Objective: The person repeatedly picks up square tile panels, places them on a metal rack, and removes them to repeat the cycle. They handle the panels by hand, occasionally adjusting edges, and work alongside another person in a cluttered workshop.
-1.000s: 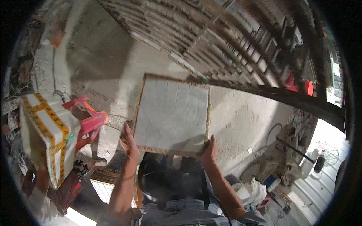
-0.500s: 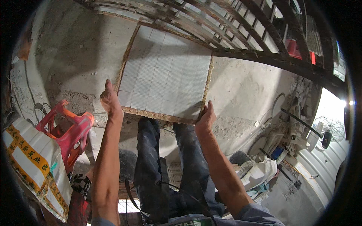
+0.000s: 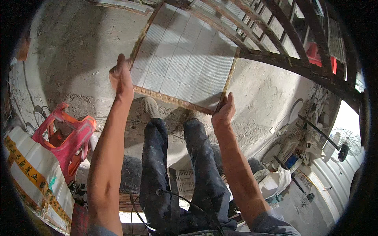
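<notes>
Held out in front of my legs is a flat square board (image 3: 179, 59) with a pale gridded face and a crusty, yellowish-brown rim. My left hand (image 3: 122, 78) grips its near left edge, thumb up and fingers largely hidden under the rim. At the near right corner, my right hand (image 3: 224, 112) is closed on the same edge. The board's far right part meets a dark slatted rack (image 3: 271, 51), and the slats overlap its far edge. Whether the two touch cannot be made out.
A red plastic stool (image 3: 65, 137) stands at the left, beside a white package with yellow tape (image 3: 33, 169). To the right are a fan (image 3: 346, 141), a white sack (image 3: 275, 181) and piled clutter. Dusty concrete floor (image 3: 75, 59) lies around the board.
Both hands have moved the board forward and a little to the right. Its far edge now reaches farther in among the rack's slats, and my shoes have come into sight below it.
</notes>
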`<control>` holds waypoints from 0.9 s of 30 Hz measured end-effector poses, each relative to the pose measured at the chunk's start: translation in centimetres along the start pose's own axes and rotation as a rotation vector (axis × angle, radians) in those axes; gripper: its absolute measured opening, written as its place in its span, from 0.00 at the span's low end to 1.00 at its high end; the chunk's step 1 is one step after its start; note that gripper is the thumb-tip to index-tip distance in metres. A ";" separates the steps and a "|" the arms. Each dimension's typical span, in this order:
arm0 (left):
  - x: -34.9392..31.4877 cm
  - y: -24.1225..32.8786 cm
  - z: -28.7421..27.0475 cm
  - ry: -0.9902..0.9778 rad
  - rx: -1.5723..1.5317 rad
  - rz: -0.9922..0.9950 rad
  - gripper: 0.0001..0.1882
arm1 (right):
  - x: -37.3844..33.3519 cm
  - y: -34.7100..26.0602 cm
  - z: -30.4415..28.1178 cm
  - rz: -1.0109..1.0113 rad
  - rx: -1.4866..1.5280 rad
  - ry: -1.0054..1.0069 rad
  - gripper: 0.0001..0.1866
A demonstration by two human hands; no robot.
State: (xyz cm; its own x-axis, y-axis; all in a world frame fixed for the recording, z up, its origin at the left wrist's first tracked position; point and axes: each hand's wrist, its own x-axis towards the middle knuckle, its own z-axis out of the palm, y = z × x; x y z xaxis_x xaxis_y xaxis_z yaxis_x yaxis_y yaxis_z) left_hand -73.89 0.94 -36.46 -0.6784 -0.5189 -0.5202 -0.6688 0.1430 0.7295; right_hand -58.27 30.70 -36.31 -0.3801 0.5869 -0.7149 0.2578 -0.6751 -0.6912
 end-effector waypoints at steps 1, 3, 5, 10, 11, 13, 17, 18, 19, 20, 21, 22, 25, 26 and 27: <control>-0.2 0.2 1.2 0.031 -0.288 0.136 0.33 | -0.1 -0.3 1.0 -0.025 0.012 -0.056 0.21; 3.4 0.0 1.4 0.002 -0.151 0.152 0.31 | 1.0 -0.4 2.5 -0.044 0.026 -0.105 0.21; 4.5 1.4 2.7 -0.063 -0.133 0.112 0.27 | 1.9 0.2 3.2 -0.013 0.033 0.036 0.21; 6.8 2.5 4.3 -0.103 -0.323 0.079 0.19 | 1.1 1.0 6.1 -0.085 0.053 0.214 0.18; 7.6 2.1 4.0 -0.099 -0.352 0.044 0.19 | 0.7 1.1 6.2 -0.058 0.004 0.209 0.16; 8.3 1.9 4.3 -0.123 -0.383 -0.005 0.20 | 0.8 1.2 6.5 -0.088 -0.054 0.268 0.15; 7.7 2.1 4.6 -0.184 -0.386 -0.064 0.27 | 0.9 0.9 6.6 -0.155 -0.113 0.272 0.17; 8.1 1.8 4.3 -0.211 -0.399 -0.062 0.23 | 0.7 0.9 6.7 -0.148 -0.100 0.257 0.17; 8.6 1.7 3.9 -0.237 -0.411 -0.061 0.20 | 0.6 1.0 6.9 -0.145 -0.112 0.267 0.18; 9.1 1.5 3.8 -0.256 -0.436 -0.036 0.19 | 0.5 1.1 7.1 -0.142 -0.124 0.277 0.18; 9.1 1.7 4.0 -0.279 -0.463 -0.016 0.18 | 0.4 0.9 7.2 -0.143 -0.138 0.291 0.19; 9.1 1.7 3.9 -0.298 -0.469 -0.061 0.19 | 0.3 0.6 7.3 -0.177 -0.128 0.238 0.19; 9.5 1.9 3.5 -0.306 -0.542 -0.249 0.23 | 0.8 -0.2 7.6 -0.242 -0.142 0.154 0.19; 9.4 1.6 3.9 -0.282 -0.541 -0.182 0.22 | 1.6 -0.6 7.8 -0.236 -0.181 0.182 0.20; 8.6 2.2 4.7 -0.260 -0.534 -0.117 0.22 | 2.4 -1.0 8.1 -0.226 -0.218 0.216 0.20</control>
State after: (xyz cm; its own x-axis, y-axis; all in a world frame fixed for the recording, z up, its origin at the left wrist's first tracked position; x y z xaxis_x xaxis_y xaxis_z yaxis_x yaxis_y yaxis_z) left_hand -82.63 0.74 -41.44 -0.7067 -0.2730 -0.6527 -0.5440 -0.3802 0.7480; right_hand -66.60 29.14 -36.49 -0.2588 0.8067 -0.5314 0.3810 -0.4203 -0.8235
